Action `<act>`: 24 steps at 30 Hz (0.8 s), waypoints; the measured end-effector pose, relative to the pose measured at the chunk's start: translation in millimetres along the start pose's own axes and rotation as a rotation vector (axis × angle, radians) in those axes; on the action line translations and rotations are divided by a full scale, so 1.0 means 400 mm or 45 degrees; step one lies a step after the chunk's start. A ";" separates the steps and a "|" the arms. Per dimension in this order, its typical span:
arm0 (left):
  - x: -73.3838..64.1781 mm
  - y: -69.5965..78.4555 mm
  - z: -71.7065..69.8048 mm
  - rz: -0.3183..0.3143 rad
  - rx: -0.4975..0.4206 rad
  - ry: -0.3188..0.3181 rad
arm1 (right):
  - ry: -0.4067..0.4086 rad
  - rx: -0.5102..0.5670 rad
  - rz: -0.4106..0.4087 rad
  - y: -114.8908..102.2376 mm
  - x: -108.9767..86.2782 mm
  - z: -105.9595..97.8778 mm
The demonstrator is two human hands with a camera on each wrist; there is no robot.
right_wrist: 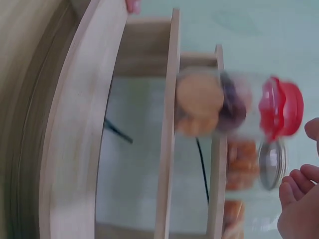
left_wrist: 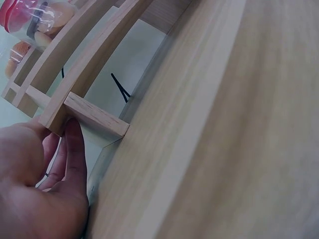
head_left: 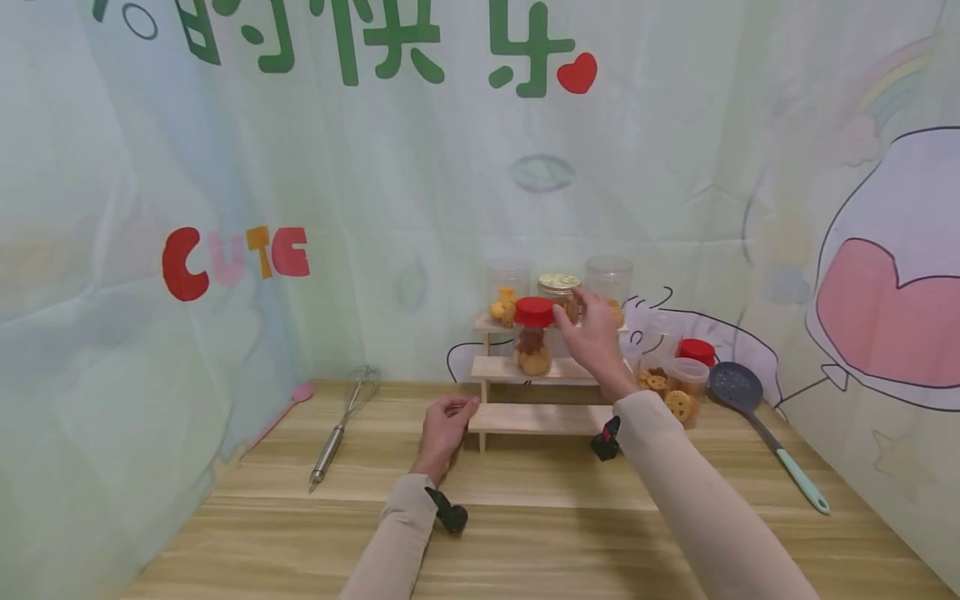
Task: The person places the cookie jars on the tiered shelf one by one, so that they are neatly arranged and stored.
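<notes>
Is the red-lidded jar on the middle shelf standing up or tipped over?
Upright: in the head view, the jar stands on the middle shelf, red lid on top.

Cloth backdrop [head_left: 450, 192], top: big green Chinese chars [head_left: 401, 35], approx. "的快乐", tops cut off by frame edge; red heart sign [head_left: 577, 73] just beside. L side of view: "CUTE" [head_left: 238, 262], multicol. caps, also on cloth.

There are seemingly seven jars [head_left: 534, 354], two hands [head_left: 444, 432], one wooden rack [head_left: 543, 419], one whisk [head_left: 331, 451], one skimmer [head_left: 735, 387], one pink utensil [head_left: 302, 392].
</notes>
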State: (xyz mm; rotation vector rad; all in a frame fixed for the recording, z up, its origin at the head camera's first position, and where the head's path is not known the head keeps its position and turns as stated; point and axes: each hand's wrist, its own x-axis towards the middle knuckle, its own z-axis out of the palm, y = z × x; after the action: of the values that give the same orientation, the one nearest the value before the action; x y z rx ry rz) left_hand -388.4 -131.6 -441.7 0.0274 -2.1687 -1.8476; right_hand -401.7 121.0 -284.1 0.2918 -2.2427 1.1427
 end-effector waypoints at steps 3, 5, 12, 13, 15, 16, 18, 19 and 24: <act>0.001 -0.003 0.001 0.017 -0.001 -0.001 | 0.066 0.012 -0.019 0.039 0.001 -0.037; 0.001 -0.006 0.003 0.025 0.004 0.001 | 0.118 0.025 -0.016 0.066 0.003 -0.064; 0.004 -0.010 0.006 0.008 0.018 -0.001 | 0.288 -0.016 0.062 0.155 0.001 -0.166; 0.005 -0.010 0.006 0.004 0.019 0.000 | 0.306 -0.017 0.086 0.168 -0.001 -0.179; 0.006 -0.010 0.006 0.000 0.015 0.001 | 0.326 -0.030 0.133 0.190 -0.007 -0.205; 0.007 -0.010 0.006 -0.001 0.013 0.001 | 0.332 -0.031 0.156 0.201 -0.012 -0.217; 0.006 -0.010 0.005 -0.003 0.010 0.001 | 0.334 -0.035 0.200 0.221 -0.023 -0.236; 0.006 -0.009 0.005 0.000 0.009 0.001 | 0.335 -0.037 0.215 0.231 -0.029 -0.245; 0.010 -0.011 0.007 -0.004 0.015 0.005 | 0.294 -0.047 0.314 0.280 -0.058 -0.270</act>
State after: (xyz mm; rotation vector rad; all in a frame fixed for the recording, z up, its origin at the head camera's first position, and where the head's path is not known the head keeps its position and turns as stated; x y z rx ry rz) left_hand -393.6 -130.3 -445.4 0.0370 -2.1785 -1.8352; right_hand -388.4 272.6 -323.5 -0.1309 -2.1316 1.1913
